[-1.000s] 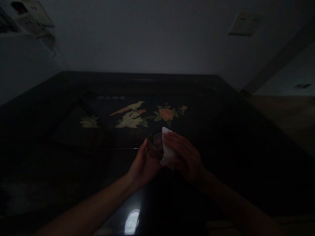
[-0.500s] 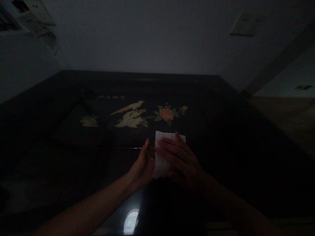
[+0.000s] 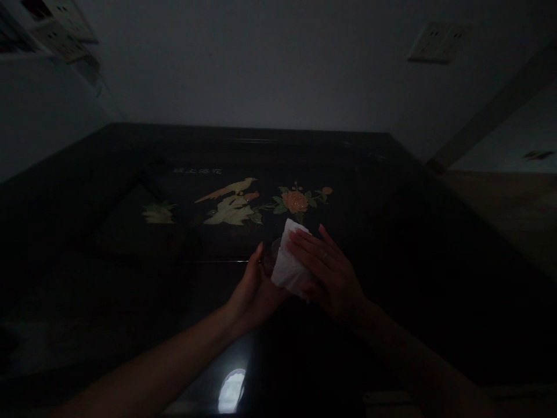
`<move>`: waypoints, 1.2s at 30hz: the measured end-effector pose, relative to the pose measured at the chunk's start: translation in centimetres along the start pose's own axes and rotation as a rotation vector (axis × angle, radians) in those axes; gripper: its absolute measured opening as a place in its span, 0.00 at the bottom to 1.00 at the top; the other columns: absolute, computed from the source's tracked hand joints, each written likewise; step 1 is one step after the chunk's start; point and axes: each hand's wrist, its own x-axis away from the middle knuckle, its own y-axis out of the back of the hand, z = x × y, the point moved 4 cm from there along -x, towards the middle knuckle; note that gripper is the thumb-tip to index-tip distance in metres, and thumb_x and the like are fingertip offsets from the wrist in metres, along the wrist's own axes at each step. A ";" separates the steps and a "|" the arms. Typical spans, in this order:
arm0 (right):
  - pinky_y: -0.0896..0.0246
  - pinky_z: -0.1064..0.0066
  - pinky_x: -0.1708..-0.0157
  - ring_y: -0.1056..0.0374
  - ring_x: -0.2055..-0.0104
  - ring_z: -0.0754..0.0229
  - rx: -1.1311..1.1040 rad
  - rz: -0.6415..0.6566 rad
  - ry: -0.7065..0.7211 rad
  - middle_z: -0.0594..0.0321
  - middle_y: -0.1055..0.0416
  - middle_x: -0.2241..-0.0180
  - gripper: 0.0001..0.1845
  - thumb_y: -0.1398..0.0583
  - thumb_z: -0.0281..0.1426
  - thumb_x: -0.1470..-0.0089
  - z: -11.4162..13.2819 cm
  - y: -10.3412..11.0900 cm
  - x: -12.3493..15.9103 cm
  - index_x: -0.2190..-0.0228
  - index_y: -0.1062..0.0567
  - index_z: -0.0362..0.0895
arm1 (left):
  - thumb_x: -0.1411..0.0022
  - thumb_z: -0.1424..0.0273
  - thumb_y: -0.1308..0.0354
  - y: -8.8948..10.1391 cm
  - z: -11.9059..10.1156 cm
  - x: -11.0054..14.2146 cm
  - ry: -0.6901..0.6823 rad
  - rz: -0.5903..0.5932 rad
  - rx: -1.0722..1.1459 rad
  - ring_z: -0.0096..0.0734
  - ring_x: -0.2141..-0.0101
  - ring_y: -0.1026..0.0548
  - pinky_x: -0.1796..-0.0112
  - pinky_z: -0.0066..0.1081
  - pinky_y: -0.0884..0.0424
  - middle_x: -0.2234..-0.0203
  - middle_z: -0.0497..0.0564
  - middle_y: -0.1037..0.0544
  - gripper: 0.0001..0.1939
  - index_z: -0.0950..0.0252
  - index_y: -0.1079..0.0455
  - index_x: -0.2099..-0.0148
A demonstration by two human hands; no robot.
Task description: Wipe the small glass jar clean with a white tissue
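Note:
My left hand (image 3: pixel 256 293) is at the middle, wrapped round a dark, rounded object that looks like glass (image 3: pixel 270 255). Only its left edge shows, and its exact kind is too dark to make out. A white paper tissue (image 3: pixel 290 268) lies over the right side of that object. My right hand (image 3: pixel 328 273), with a ring on one finger, presses the tissue against it with the fingers laid close together. Both hands are above a dark glossy tabletop (image 3: pixel 209 302).
Inlaid in the tabletop are a bird on a pale rock (image 3: pixel 230 209) and an orange flower (image 3: pixel 295 201). Behind it stands a grey wall (image 3: pixel 261 64) with a socket plate (image 3: pixel 439 43) at right and more sockets (image 3: pixel 61 40) at left. The room is very dim.
The tissue has tilted and shifted slightly upward under my right hand, exposing more of the dark rounded object. My left hand has stayed nearly in place, turned a little more open to view.

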 end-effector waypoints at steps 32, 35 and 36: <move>0.49 0.49 0.38 0.44 0.37 0.52 0.148 0.047 0.031 0.46 0.35 0.43 0.28 0.56 0.41 0.35 0.0 0.0 -0.1 0.44 0.36 0.35 | 0.32 0.58 0.57 -0.6 0.0 0.1 -0.054 -0.019 0.091 0.37 0.59 0.24 0.51 0.35 0.36 0.64 0.55 0.20 0.23 0.70 0.31 0.48; 0.44 0.52 0.41 0.39 0.40 0.53 0.125 0.003 0.055 0.46 0.31 0.46 0.24 0.53 0.38 0.35 0.1 0.6 -0.2 0.47 0.33 0.35 | 0.31 0.59 0.58 -0.8 -0.5 0.2 -0.102 -0.047 0.106 0.36 0.63 0.23 0.54 0.34 0.33 0.67 0.55 0.20 0.24 0.71 0.29 0.51; 0.43 0.53 0.41 0.38 0.41 0.54 0.115 -0.010 0.063 0.47 0.30 0.47 0.23 0.53 0.37 0.35 0.2 0.7 -0.3 0.47 0.33 0.36 | 0.31 0.59 0.58 -0.9 -0.5 0.2 -0.102 -0.060 0.107 0.35 0.65 0.23 0.56 0.33 0.32 0.67 0.55 0.20 0.24 0.72 0.29 0.51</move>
